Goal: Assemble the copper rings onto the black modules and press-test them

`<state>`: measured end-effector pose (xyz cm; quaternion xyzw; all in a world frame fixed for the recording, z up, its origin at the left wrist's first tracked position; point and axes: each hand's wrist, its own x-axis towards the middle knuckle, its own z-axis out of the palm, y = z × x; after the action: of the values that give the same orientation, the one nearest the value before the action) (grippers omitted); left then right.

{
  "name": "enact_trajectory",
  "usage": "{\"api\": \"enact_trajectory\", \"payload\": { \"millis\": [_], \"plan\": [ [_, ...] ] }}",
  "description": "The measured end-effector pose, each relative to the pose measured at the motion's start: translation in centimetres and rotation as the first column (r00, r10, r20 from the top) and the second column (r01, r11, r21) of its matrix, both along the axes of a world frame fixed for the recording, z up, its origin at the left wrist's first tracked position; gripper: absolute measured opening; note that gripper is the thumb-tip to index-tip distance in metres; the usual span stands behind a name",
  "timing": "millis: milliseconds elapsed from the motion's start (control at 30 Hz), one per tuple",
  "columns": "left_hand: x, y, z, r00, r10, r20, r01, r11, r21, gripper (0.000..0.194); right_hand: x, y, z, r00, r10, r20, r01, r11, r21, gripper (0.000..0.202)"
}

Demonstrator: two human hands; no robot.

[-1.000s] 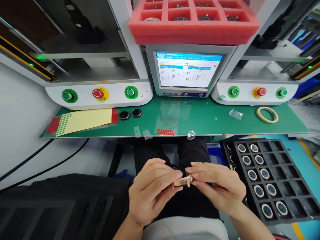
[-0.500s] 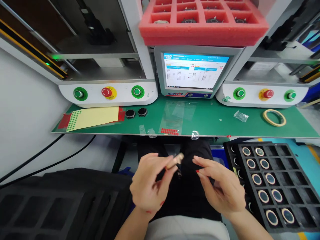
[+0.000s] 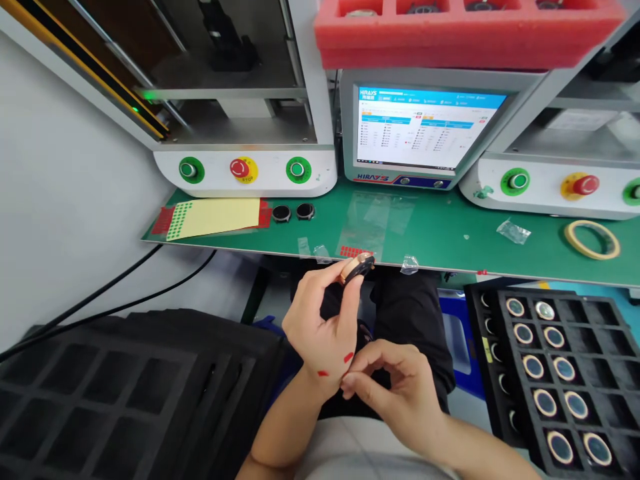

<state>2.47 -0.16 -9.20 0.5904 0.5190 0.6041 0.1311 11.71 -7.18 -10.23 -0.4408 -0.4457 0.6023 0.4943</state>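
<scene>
My left hand (image 3: 320, 327) pinches a round gold-and-black watch case (image 3: 358, 267), held tilted between thumb and fingers near the bench edge. Two small red strips (image 3: 349, 358) stick to the skin near my left wrist. At that wrist, my right hand (image 3: 395, 383) has its thumb and forefinger pressed together, touching or almost touching the skin; what lies between the fingertips is hidden. Behind the watch case, rows of red strips (image 3: 356, 252) lie on a clear sheet on the green bench (image 3: 440, 230).
Two dark watch cases (image 3: 281, 214) and a yellow sheet (image 3: 217, 219) lie at the bench's left. A tape roll (image 3: 592, 240) is at right. Black trays flank me: one with gold-rimmed discs (image 3: 533, 367), another on the left (image 3: 95, 380). A screen (image 3: 427, 130) stands ahead.
My left hand has raised the watch case and turned it so its dark side shows. My right hand has moved left to the left wrist. The view has shifted.
</scene>
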Motion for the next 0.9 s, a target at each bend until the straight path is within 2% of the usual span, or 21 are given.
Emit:
{"api": "enact_trajectory", "payload": {
  "millis": [67,167,233,267,300,333,367,400,433,467,500,533,633,700,800,900],
  "plan": [
    [-0.3,-0.1,-0.1,0.999,-0.006,-0.043,0.007,1.000,0.021,0.023,-0.1,0.2,-0.4,0.992,0.006,-0.127,-0.021,0.993,-0.117,0.014],
    [-0.4,-0.1,-0.4,0.999,-0.017,-0.051,0.017,1.000,0.004,0.024,-0.5,0.3,-1.0,0.940,-0.030,-0.339,-0.072,0.956,-0.285,0.035],
    [-0.2,-0.1,-0.6,0.999,-0.023,-0.043,0.022,0.999,-0.027,0.024,-0.7,0.4,-1.5,0.920,-0.027,-0.390,-0.108,0.941,-0.320,0.046],
    [-0.1,-0.1,-0.7,0.999,-0.019,-0.041,0.018,0.999,-0.036,0.023,-0.5,0.5,-1.7,0.930,0.005,-0.368,-0.122,0.948,-0.294,0.047],
    [0.1,0.0,-0.8,0.999,-0.012,-0.037,0.011,0.999,-0.037,0.023,-0.2,0.7,-2.0,0.955,0.050,-0.292,-0.120,0.967,-0.227,0.044],
    [0.1,0.1,-0.9,1.000,-0.004,-0.023,0.003,0.999,-0.036,0.021,0.4,1.0,-2.3,0.990,0.068,-0.124,-0.082,0.991,-0.109,0.038],
    [0.2,0.2,-1.0,1.000,-0.003,0.009,0.003,0.999,-0.048,0.018,1.2,1.5,-2.8,0.994,0.020,0.108,-0.026,0.998,0.051,0.032],
    [0.2,0.4,-1.2,0.998,-0.011,0.062,0.015,0.997,-0.080,0.014,2.2,2.1,-3.3,0.934,-0.101,0.342,0.022,0.974,0.227,0.027],
    [0.1,0.6,-1.3,0.989,-0.027,0.142,0.047,0.990,-0.135,0.010,3.5,2.7,-3.9,0.815,-0.259,0.518,0.048,0.921,0.386,0.021],
    [0.1,0.8,-1.6,0.968,-0.055,0.246,0.109,0.972,-0.209,0.009,4.8,3.5,-4.7,0.670,-0.410,0.619,0.060,0.861,0.505,0.016],
    [0.0,1.0,-1.8,0.927,-0.086,0.365,0.202,0.934,-0.294,0.013,6.1,4.4,-5.5,0.556,-0.509,0.658,0.067,0.816,0.574,0.011],
    [0.0,1.1,-2.0,0.868,-0.108,0.485,0.315,0.874,-0.369,0.019,7.2,5.2,-6.3,0.478,-0.558,0.679,0.060,0.792,0.608,0.010],
    [0.3,1.2,-2.6,0.678,-0.096,0.729,0.597,0.650,-0.470,0.031,9.5,7.3,-8.6,0.344,-0.602,0.721,-0.027,0.761,0.648,0.021],
    [0.6,1.0,-2.7,0.622,-0.079,0.779,0.677,0.554,-0.484,0.031,10.0,8.1,-9.5,0.277,-0.632,0.723,-0.080,0.735,0.673,0.020],
    [0.6,0.6,-2.7,0.600,-0.113,0.792,0.731,0.480,-0.485,0.032,9.9,8.4,-9.4,0.218,-0.701,0.679,-0.101,0.676,0.730,0.018],
    [0.3,0.4,-2.6,0.612,-0.143,0.778,0.732,0.474,-0.489,0.031,9.7,7.7,-7.3,0.208,-0.775,0.597,-0.062,0.599,0.799,0.014]
  ]
}}
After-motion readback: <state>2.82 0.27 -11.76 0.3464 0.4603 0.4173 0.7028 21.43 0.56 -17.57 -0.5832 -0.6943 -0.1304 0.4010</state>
